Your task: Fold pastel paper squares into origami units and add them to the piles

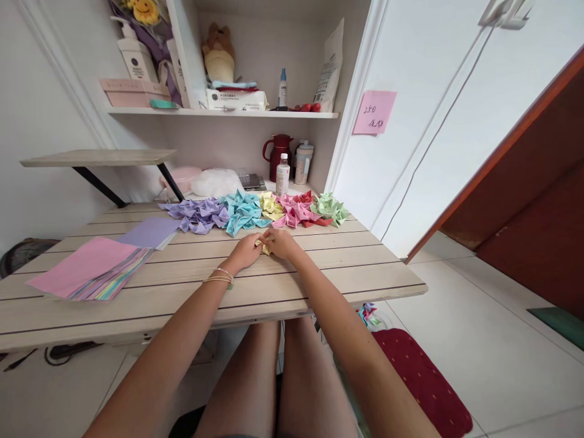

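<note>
Both my hands meet over the table, fingers bent around a small folded piece of yellow paper [265,248]. My left hand [247,250], with bracelets at its wrist, pinches the paper's left side. From the right, my right hand [279,243] grips its upper edge, and its fingers hide part of the folds. Just beyond lie heaps of folded paper pieces: purple [201,215], blue [244,212], yellow [271,205], pink [295,210] with some red, and green [331,208].
A fanned stack of coloured paper sheets [93,267] lies at the left, beside purple sheets [148,233]. A clear bottle [283,175] stands behind the heaps, near a dark red jug [278,158] and a cup [303,163]. A raised wooden stand [98,158] occupies the back left.
</note>
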Demonstrator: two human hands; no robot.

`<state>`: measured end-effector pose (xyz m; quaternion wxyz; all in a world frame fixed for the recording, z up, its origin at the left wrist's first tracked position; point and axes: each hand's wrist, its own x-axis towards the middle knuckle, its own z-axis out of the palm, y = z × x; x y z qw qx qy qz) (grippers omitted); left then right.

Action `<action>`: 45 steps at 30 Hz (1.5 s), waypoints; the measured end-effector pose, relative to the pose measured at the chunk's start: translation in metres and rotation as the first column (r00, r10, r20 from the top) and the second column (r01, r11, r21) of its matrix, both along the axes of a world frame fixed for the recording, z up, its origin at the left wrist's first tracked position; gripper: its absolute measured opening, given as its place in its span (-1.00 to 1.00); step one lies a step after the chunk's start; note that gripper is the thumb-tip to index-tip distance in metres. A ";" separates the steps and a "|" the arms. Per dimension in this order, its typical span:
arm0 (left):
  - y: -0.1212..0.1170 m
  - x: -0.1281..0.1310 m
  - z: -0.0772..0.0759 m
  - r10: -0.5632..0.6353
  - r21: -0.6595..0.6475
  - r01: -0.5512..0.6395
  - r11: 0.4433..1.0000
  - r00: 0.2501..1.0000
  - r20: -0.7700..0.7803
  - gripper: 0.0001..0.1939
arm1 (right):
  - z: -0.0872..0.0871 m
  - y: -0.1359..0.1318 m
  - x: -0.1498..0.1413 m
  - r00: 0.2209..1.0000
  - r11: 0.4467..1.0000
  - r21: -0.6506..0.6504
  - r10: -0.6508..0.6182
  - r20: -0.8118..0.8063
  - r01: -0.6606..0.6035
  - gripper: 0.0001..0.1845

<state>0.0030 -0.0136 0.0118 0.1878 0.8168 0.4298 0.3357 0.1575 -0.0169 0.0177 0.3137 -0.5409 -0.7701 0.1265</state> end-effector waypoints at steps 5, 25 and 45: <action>0.000 0.000 0.000 -0.005 0.016 0.005 1.000 1.000 -0.006 -0.83 | 0.002 -0.001 -0.001 1.000 1.000 -0.011 -0.005 0.000 0.005 -0.82; -0.001 0.000 -0.002 -0.034 0.062 0.047 0.997 0.981 -0.191 -0.85 | 0.004 -0.003 0.001 0.999 0.999 -0.038 0.027 0.023 -0.026 -0.76; -0.003 0.000 0.001 -0.045 0.098 0.076 0.992 0.959 -0.281 -0.79 | 0.002 -0.002 0.002 0.998 0.998 -0.017 0.057 0.030 -0.057 -0.86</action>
